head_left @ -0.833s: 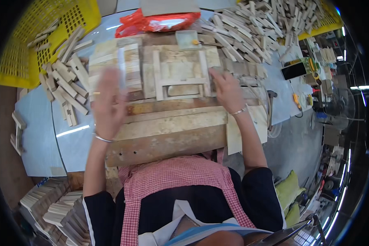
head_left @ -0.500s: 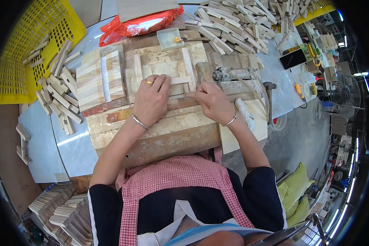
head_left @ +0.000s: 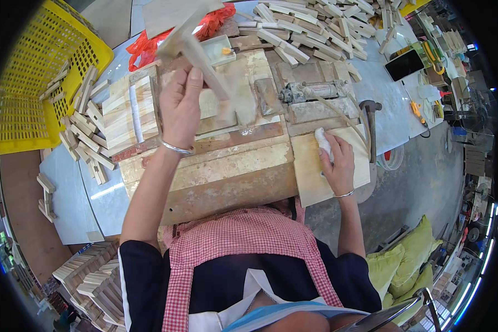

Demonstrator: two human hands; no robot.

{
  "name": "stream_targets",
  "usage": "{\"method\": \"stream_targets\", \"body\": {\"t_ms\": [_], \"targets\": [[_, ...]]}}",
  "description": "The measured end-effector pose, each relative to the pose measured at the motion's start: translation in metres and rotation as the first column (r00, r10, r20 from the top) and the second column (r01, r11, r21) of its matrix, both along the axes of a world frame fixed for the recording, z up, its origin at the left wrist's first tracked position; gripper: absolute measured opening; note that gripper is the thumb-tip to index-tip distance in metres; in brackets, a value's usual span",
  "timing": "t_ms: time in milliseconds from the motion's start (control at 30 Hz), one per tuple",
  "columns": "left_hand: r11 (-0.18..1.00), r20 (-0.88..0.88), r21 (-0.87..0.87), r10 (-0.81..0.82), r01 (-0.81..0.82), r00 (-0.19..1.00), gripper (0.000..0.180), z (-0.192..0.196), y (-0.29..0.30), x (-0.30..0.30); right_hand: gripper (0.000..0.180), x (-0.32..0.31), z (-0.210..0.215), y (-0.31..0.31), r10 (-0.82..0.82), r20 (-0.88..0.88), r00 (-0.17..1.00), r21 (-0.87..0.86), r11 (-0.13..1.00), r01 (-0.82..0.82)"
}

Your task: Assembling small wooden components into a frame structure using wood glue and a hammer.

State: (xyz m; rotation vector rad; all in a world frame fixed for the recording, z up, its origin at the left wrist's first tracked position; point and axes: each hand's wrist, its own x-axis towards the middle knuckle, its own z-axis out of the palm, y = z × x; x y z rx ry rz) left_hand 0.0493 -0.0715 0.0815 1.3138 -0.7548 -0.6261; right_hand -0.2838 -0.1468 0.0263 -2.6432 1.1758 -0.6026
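My left hand (head_left: 181,105) is raised over the wooden bench jig (head_left: 227,160) and grips an assembled wooden frame (head_left: 196,47), blurred by motion and lifted off the jig. My right hand (head_left: 337,160) rests on a pale board (head_left: 315,182) at the bench's right side, closed on a small white rag (head_left: 322,141). Both wrists wear a thin bangle. A metal clamp cylinder (head_left: 315,91) with a hose sits beyond the right hand.
A yellow crate (head_left: 27,94) with wood slats stands at far left. Loose slats (head_left: 88,138) lie beside it, and a big heap (head_left: 315,27) at the back. A hammer (head_left: 369,122), a phone (head_left: 405,63), a red bag (head_left: 149,39) and stacked frames (head_left: 88,276) surround the bench.
Both hands were pressing on the frame in the jig. Now the left hand has lifted the frame up and away, and the right hand has moved right onto the rag.
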Motion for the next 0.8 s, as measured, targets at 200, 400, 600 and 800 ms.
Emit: {"method": "stream_targets", "body": {"t_ms": [200,400,600,800], "targets": [[0.946,-0.656,0.261,0.027,0.193,0.754,0.027,-0.02,0.025,-0.033,0.042,0.004,-0.008,0.005,-0.033,0.029,0.999,0.011,0.999,0.032],[0.956,0.599,0.292,-0.207,0.03,0.773,0.026,-0.018,0.039,-0.033,0.046,0.007,-0.013,0.001,0.012,0.065,0.998,-0.024,1.0,-0.01],[0.961,0.926,0.26,-0.221,-0.09,0.306,0.032,-0.047,0.006,0.001,0.041,0.008,-0.018,-0.004,0.01,0.103,0.995,-0.006,1.0,-0.009],[0.92,0.871,0.388,-0.345,-0.06,0.349,0.043,-0.051,0.042,-0.006,0.033,0.019,0.007,-0.009,-0.038,0.238,0.971,0.195,0.981,-0.01]]}}
